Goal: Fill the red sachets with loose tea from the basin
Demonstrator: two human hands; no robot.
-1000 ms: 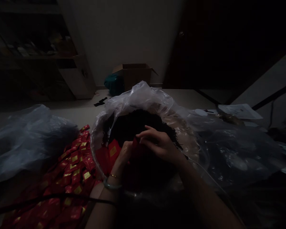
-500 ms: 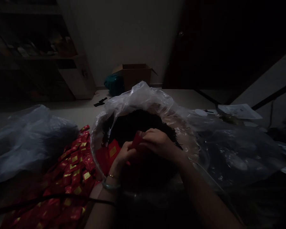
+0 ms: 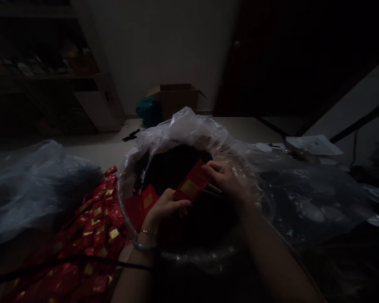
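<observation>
Between my two hands a red packet [image 3: 191, 185] with a gold label is stretched out at a slant. My left hand [image 3: 169, 206] is closed on its lower left end, thumb along the near side. The upper right corner is pinched by my right hand [image 3: 221, 174]. A thin shiny strip [image 3: 214, 189] shows just below my right fingers; I cannot tell what it is. Both hands are over a round container lined with clear plastic [image 3: 189, 122], which holds a dark loose mass [image 3: 164, 162]. More red packets [image 3: 148, 200] rest inside its left rim.
A heap of filled-looking red packets [image 3: 97, 227] lies at the left, beside a large clear plastic bag [image 3: 41, 185]. At the right is clear plastic sheeting [image 3: 312, 202]. Behind stand a cardboard box [image 3: 180, 101] and a teal bag [image 3: 149, 111]. A dark cord [image 3: 72, 259] crosses the lower left.
My right hand has moved slightly right and up, and the packet now lies flat between both hands with its gold label showing. The thin shiny strip has come into view.
</observation>
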